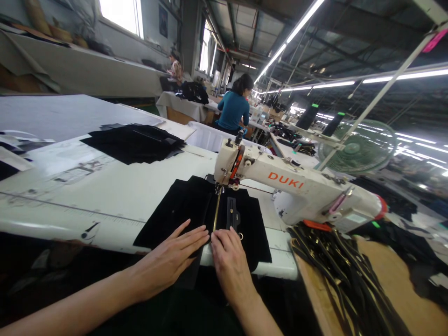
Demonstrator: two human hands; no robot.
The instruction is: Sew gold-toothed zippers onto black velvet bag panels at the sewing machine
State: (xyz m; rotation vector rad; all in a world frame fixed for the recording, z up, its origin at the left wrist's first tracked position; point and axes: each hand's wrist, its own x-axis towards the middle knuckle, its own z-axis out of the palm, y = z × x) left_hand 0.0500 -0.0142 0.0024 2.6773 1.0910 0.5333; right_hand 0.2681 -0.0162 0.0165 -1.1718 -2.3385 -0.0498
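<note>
A black fabric panel lies on the sewing machine's bed, its far part under the presser foot. A zipper with gold teeth runs along it from the needle toward me. My left hand rests flat on the panel left of the zipper, fingers stretched out. At the zipper's near end, my right hand has its fingers bent and close together, gripping there; the fingertips partly hide the hold. Beside it on the panel are a short zippered strip and a small gold ring. The white sewing machine stands just beyond.
A stack of black fabric pieces lies on the table at left. Zippers with gold teeth hang in a bundle over a board at right. A green fan stands behind the machine. A person in a blue top sits farther back.
</note>
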